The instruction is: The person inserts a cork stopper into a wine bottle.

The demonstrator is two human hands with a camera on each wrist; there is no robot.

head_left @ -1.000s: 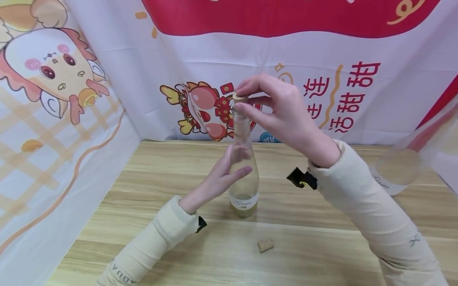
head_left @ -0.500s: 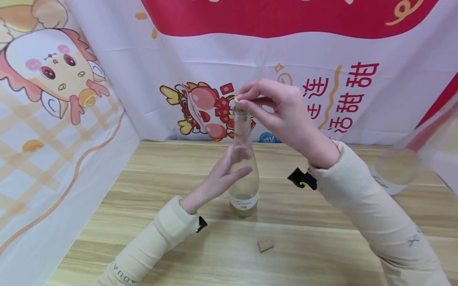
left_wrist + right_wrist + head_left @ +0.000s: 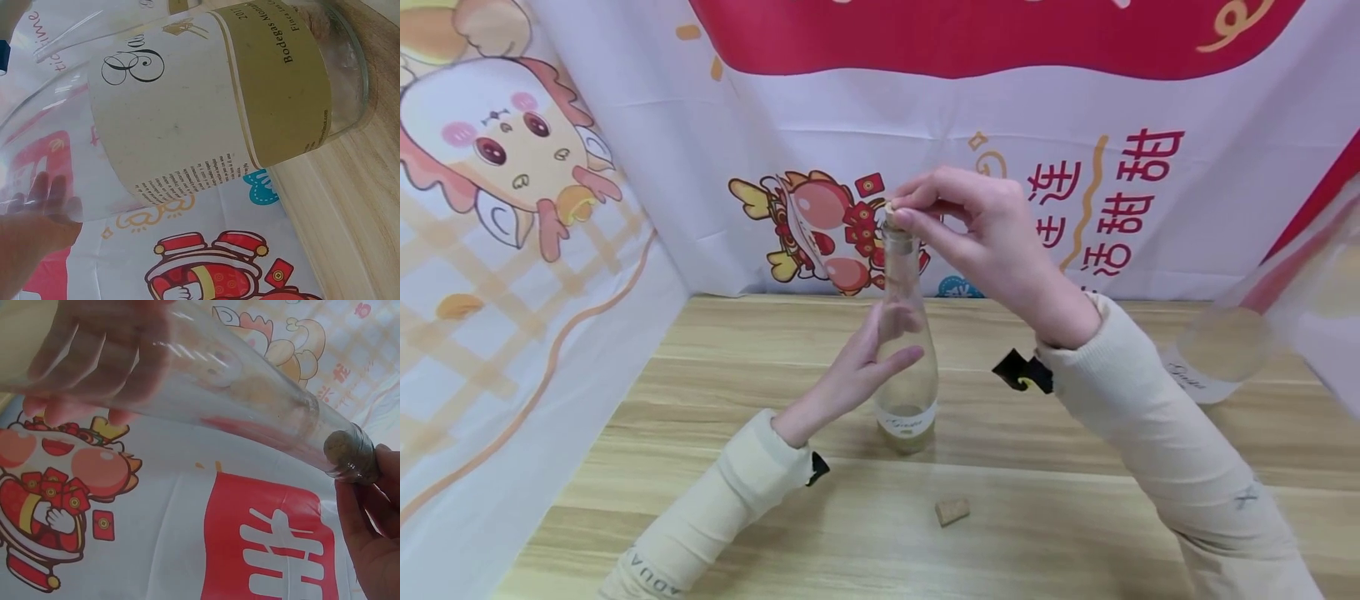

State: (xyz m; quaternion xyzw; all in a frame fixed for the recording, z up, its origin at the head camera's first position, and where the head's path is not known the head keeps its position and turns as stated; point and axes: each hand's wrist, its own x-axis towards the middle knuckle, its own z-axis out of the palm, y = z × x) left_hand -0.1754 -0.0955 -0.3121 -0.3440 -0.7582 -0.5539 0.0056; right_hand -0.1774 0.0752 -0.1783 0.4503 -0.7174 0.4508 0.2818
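A clear glass wine bottle (image 3: 917,383) with a white and gold label stands upright on the wooden table. My left hand (image 3: 850,367) holds its body from the left, thumb in front and fingers round the far side, seen through the glass in the right wrist view. At the bottle's mouth, the thumb and fingers of my right hand (image 3: 981,225) pinch a cork (image 3: 891,218). The cork's lower end (image 3: 339,449) shows inside the neck in the right wrist view; its top sticks out. Another cork (image 3: 952,511) lies on its side on the table, in front of the bottle.
Another clear bottle (image 3: 1225,350) with a similar label stands at the right, partly behind my right sleeve. A printed cloth (image 3: 850,108) hangs behind the table (image 3: 1045,533), and a second one (image 3: 625,333) hangs along the left.
The cork and my right fingers have come slightly lower at the bottle's mouth, and the fingers cover less of the rim. My left hand keeps its place on the bottle. The head view has shifted slightly.
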